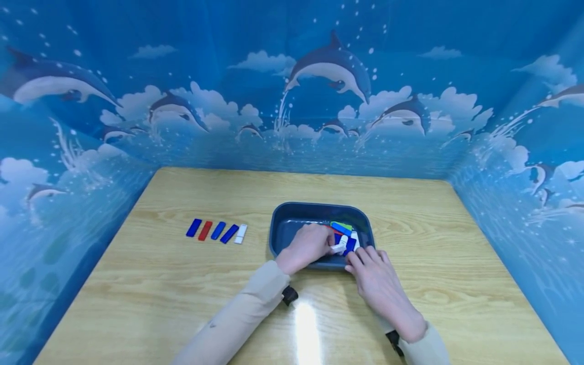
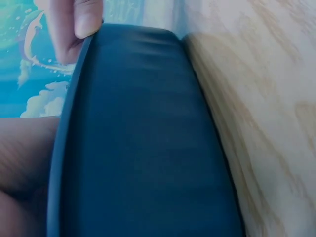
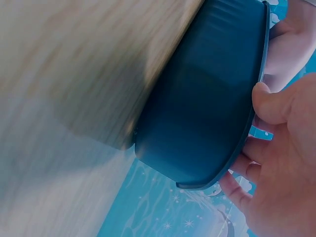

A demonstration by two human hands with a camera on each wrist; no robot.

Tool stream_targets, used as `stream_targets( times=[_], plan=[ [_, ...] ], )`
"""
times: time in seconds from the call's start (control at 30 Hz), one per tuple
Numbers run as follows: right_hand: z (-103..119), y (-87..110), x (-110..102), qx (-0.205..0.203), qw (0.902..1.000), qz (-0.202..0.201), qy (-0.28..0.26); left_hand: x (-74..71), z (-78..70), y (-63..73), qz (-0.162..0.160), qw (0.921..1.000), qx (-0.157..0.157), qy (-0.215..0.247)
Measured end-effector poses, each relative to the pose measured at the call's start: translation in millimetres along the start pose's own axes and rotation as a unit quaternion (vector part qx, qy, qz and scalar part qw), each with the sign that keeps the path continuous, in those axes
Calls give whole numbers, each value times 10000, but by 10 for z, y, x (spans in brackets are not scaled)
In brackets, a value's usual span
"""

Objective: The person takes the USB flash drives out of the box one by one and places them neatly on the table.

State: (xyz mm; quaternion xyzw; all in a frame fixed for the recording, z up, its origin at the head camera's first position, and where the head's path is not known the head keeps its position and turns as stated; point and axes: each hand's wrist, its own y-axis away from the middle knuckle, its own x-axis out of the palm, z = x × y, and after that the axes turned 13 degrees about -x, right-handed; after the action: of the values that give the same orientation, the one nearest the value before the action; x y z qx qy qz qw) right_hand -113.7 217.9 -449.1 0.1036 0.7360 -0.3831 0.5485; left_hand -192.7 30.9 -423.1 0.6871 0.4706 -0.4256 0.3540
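A dark blue-grey plastic bin (image 1: 285, 230) stands on the table and holds several small flat sticks in white, blue, red and green; they look like USB sticks. My left hand (image 1: 310, 243) reaches over the front rim into it, with curled fingers pinching a white stick (image 1: 338, 248). At the front right corner, my right hand (image 1: 376, 279) grips the rim. Its thumb (image 3: 270, 104) lies at the outer edge while the fingers reach over inside. The bin's front wall (image 2: 143, 133) fills the left wrist view, so the left fingertips are hidden there.
Left of the bin, a row of sticks lies on the table: a dark blue stick (image 1: 193, 227), a red stick (image 1: 205, 230), two more blue ones and a white stick (image 1: 241, 233). A dolphin-print curtain (image 1: 255, 101) surrounds the wooden table (image 1: 410, 223) at the back and sides.
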Motion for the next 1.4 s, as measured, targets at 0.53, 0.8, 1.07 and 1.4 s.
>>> stream_targets(
  times=[0.53, 0.8, 1.07, 1.4],
  plan=[
    [10, -25, -18, 288, 9987, 430, -26, -362, 350, 151, -793, 9832, -589, 1532],
    [12, -22, -20, 290, 9985, 464, -26, -616, 577, 306, -1172, 9566, -1192, 2385],
    [12, -7, -3, 190, 9993, 316, 0, -669, 943, 437, -1411, 9306, -1703, 2917],
    [21, -22, -24, 313, 9980, 549, -3, -617, 1309, 522, -1667, 9352, -2092, 2319]
  ],
)
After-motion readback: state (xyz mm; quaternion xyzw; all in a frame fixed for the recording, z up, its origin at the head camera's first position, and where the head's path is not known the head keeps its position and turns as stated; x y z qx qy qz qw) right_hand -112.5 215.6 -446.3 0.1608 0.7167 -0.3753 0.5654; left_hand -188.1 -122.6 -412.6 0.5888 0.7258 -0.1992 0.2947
